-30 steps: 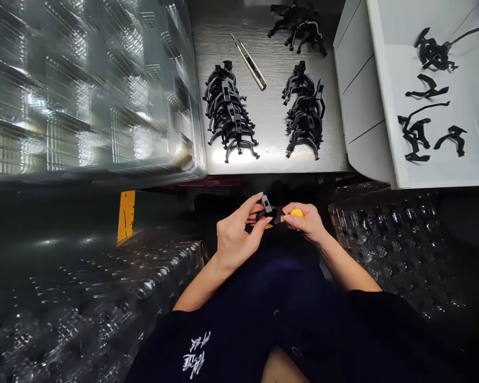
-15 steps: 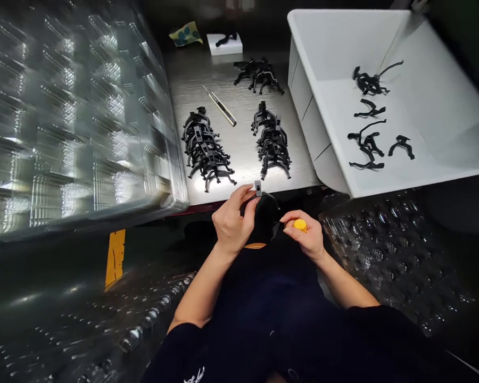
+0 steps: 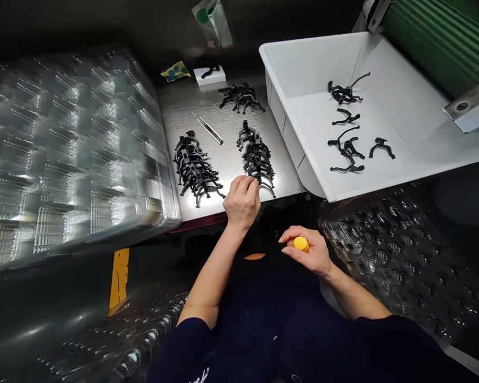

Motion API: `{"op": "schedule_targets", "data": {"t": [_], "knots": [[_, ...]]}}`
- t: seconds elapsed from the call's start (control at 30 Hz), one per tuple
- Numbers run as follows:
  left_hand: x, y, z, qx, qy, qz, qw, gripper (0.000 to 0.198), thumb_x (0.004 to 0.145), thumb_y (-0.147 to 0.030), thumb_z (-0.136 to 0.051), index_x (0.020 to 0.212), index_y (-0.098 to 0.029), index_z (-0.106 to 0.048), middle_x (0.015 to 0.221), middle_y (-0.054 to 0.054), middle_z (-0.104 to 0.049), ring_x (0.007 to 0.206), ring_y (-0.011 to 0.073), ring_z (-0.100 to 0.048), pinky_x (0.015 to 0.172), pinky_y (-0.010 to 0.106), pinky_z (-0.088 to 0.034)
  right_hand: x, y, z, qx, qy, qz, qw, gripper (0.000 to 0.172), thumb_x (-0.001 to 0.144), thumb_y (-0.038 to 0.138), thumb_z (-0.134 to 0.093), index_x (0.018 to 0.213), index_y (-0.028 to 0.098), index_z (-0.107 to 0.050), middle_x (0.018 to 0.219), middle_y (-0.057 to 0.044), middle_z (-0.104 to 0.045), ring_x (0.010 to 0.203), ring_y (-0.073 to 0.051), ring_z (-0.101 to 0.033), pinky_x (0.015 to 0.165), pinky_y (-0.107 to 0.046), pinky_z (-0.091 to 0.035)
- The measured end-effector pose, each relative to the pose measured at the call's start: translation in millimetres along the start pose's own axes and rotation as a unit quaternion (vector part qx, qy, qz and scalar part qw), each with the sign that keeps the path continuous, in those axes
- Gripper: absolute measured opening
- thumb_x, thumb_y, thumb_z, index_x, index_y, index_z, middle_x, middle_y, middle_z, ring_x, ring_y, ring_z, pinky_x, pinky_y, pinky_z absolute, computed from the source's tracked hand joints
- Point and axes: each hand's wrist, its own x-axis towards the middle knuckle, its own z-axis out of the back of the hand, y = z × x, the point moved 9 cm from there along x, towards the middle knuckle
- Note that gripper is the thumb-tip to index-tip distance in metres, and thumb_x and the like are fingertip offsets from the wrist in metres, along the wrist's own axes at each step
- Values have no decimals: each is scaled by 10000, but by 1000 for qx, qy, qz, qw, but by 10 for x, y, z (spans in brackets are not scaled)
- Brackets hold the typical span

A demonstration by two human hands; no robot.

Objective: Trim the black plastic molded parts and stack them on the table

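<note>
L hand (image 3: pixel 242 202) has moved fwd to 1 of 2 blk clip stacks (image 3: pixel 257 159), fingers curled, grip unclear; R hand (image 3: pixel 305 251) stays back, fingers closed on yellow knob (image 3: pixel 300 244).

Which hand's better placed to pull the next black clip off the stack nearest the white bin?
Left, probably. The left hand is already at the near end of the black plastic clip stack. The right hand sits farther back, closed around a yellow rounded item.
</note>
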Motion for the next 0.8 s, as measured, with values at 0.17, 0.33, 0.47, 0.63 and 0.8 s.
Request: {"op": "schedule_targets", "data": {"t": [0.17,0.33,0.47,0.63,0.8], "knots": [[93,51,-98,-1,27,21,999,183,978,-166,-563,869,-205,-705,985,83,-747,1003,232,-652,793,323,-487,66,414,144,-39,32,83,995,104,878,251,-767,934,189,-706,655,0,-640,535,-116,-551,494,-236,-446],[108,96,-164,-15,36,31,999,172,969,-152,-559,899,-203,-708,1030,92,-737,1028,245,-623,792,334,-461,252,750,826,-171,-38,128,976,90,853,171,-766,908,218,-713,740,-10,-706,621,-138,-629,577,-255,-517],[75,125,-144,-19,20,24,999,117,947,-191,-601,979,-203,-712,1060,102,-736,1036,276,-621,821,365,-464,683,641,1859,-403,-203,47,891,112,880,329,-729,914,223,-739,879,-52,-756,791,-201,-692,751,-329,-549],[22,117,-45,-62,-10,0,998,231,923,-250,-642,1143,-187,-678,1115,134,-730,1089,309,-648,945,424,-494,1389,-252,2489,-595,17,-235,768,252,866,331,-679,1017,152,-770,941,-131,-752,958,-310,-677,803,-382,-458],[-12,-13,214,-65,-50,-47,996,384,912,-225,-673,1287,-168,-611,1137,157,-722,1090,304,-673,972,423,-511,1822,-614,2434,-634,100,-246,726,554,873,168,-564,1424,200,-610,1155,-139,-732,1058,-308,-639,791,-359,-391]]}}
